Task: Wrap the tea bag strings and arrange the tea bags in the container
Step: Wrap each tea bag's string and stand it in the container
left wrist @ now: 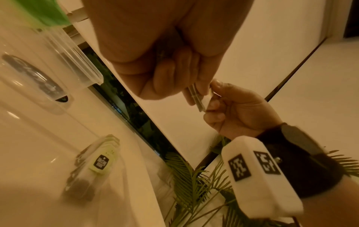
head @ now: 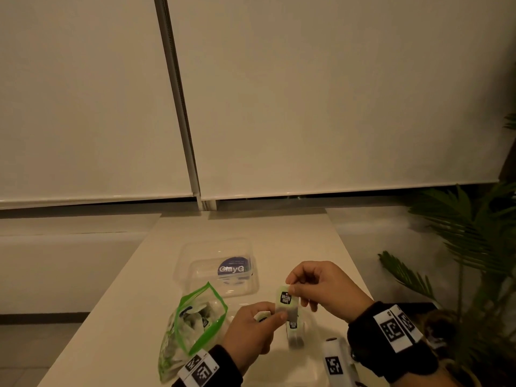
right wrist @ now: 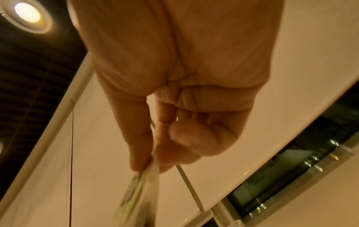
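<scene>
While the tea bag [head: 285, 298] hung above the table [head: 279, 236], the right hand [head: 321, 289] pinched its top edge and the left hand [head: 251, 328] pinched its lower corner. Directly beneath lay a stack of tea bags [head: 294, 329]. Farther back stood the clear container [head: 217, 268], with a green-edged zip bag [head: 192, 328] to the left.

green-tagged tea bag [head: 285, 300] held upright above the desk; clear container [head: 216, 268] sits open behind, more bags stacked below.
</scene>
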`<state>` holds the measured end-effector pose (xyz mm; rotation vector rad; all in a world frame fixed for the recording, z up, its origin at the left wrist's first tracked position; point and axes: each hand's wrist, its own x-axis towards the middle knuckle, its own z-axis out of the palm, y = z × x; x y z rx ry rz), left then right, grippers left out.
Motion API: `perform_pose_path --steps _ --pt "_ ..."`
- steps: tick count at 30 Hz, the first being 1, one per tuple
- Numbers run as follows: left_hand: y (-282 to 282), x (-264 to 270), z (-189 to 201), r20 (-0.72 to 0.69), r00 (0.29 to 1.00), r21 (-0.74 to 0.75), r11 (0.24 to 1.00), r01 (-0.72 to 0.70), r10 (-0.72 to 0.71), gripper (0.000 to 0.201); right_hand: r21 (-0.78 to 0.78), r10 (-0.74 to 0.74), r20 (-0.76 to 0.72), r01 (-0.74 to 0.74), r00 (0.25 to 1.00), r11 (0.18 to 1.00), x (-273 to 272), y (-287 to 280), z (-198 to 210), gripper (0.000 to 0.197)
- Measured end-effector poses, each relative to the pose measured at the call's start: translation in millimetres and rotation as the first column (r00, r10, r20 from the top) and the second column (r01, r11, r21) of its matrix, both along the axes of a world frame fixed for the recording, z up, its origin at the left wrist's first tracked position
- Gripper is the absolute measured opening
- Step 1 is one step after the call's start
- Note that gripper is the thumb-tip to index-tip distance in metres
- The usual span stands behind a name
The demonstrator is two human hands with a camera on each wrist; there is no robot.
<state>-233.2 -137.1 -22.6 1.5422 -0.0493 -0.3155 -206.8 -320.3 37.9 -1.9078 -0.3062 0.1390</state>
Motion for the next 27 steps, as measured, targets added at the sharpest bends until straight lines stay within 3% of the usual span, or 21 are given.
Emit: perform_pose_path --steps 2,5,10,14,18,22,27 --pt "-1 2 -3 -0.003 1.000 0.080 0.997 0.022 -0.022 0.016 -0.239 0.027 0.068 -0.010 0.997 0.971 4 -2 -3 0.011" --pt "-6 4 -14 -0.019 0.998 0.193 0.979 0.059 -0.056 0.017 -0.516 0.105 0.122 -0.027 0.987 0.856 6 -2 -9 0.018" --pt "-11 7 -41 -0.051 0.994 0.376 0.920 0.112 -0.100 0.019 -0.559 0.063 0.024 -0.039 0.998 0.828 15 -6 -39 0.017" --pt "-11 8 -62 0.051 0.986 0.647 0.758 0.088 -0.159 0.028 -0.615 0.058 -0.059 -0.082 0.997 0.784 24 -7 -78 0.013" --pt "-15 9 -72 -0.023 0.970 0.730 0.658 0.181 -0.242 0.015 -0.663 0.080 -0.141 -0.155 0.987 0.733 29 -1 -113 0.021" --pt "-24 16 -78 -0.104 0.914 0.810 0.500 0.307 -0.393 0.034 -0.733 0.012 -0.174 -0.138 0.985 0.666 41 0 -128 0.022" --pt "-34 19 -81 -0.195 0.836 0.880 0.285 0.380 -0.513 0.047 -0.777 -0.035 -0.100 -0.056 0.994 0.627 54 3 -132 0.035"
